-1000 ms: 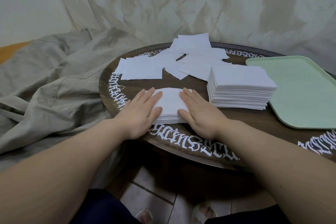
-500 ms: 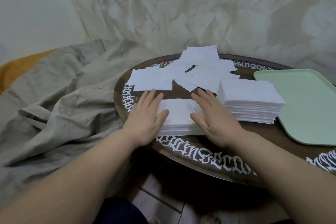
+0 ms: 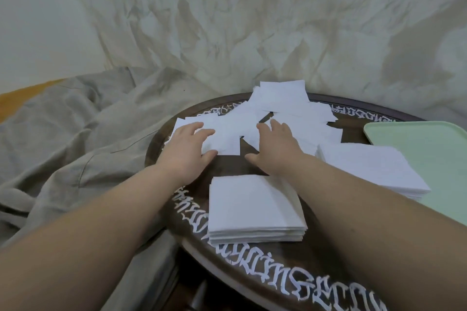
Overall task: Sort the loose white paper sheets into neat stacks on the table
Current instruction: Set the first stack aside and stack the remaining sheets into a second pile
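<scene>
Both hands left the small stack (image 3: 255,209), reached forward to the loose sheets (image 3: 285,106) at the bench's far side. Left hand (image 3: 188,149) and right hand (image 3: 274,149) rest there, apart, fingers spread, gripping nothing. Tall stack (image 3: 371,171) right, green tray (image 3: 429,159) beyond. Bench (image 3: 227,166).

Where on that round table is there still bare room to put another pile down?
Bare wood shows between the small stack and the loose sheets, under the two wrists, and along the near rim right of that stack. The far side is crowded with sheets; the tall stack and green tray fill the right.
</scene>
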Action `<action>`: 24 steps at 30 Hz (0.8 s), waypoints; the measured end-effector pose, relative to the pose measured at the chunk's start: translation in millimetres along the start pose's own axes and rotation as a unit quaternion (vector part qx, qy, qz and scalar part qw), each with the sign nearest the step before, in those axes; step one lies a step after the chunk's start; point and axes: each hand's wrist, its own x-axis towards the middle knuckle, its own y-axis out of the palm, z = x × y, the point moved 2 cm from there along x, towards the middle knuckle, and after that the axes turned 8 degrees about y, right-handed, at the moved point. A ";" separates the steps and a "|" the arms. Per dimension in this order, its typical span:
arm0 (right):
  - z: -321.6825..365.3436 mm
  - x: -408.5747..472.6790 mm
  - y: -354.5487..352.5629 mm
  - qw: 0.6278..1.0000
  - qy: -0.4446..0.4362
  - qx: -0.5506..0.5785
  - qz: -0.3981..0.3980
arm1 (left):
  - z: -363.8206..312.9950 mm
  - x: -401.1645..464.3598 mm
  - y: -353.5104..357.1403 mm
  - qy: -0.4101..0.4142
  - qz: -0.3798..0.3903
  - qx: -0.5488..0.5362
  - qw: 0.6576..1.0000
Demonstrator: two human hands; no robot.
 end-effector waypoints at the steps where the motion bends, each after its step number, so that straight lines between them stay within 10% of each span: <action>1: -1.3 8.2 6.0 0.999 0.033 -0.008 0.007 | -0.5 8.4 4.2 0.007 0.007 0.003 1.000; 24: -17.4 54.1 33.2 0.992 0.110 -0.041 -0.051 | 16.8 35.9 51.7 -0.046 0.095 0.051 0.993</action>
